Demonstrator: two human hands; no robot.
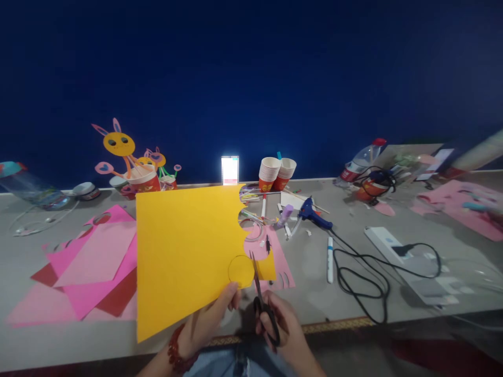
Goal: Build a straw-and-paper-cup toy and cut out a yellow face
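Observation:
A large yellow sheet of paper (184, 246) is held up over the table by my left hand (226, 301), which pinches its lower edge. Scalloped cutouts run down the sheet's right edge. Near its lower right corner a circle is drawn in dark line, its right side at the cut edge. My right hand (281, 317) is closed around the black handles of the scissors (255, 277). The scissor blades point upward, slightly apart, beside the drawn circle. Whether they touch the paper I cannot tell.
Pink and red paper sheets (98, 251) lie at left. Decorated paper cups (145, 180) stand behind. Stacked cups (269, 173), a lit screen (230, 170), a blue glue gun (314, 213), a marker (330, 260) and a power strip (404, 267) with a looped black cord occupy the middle and right.

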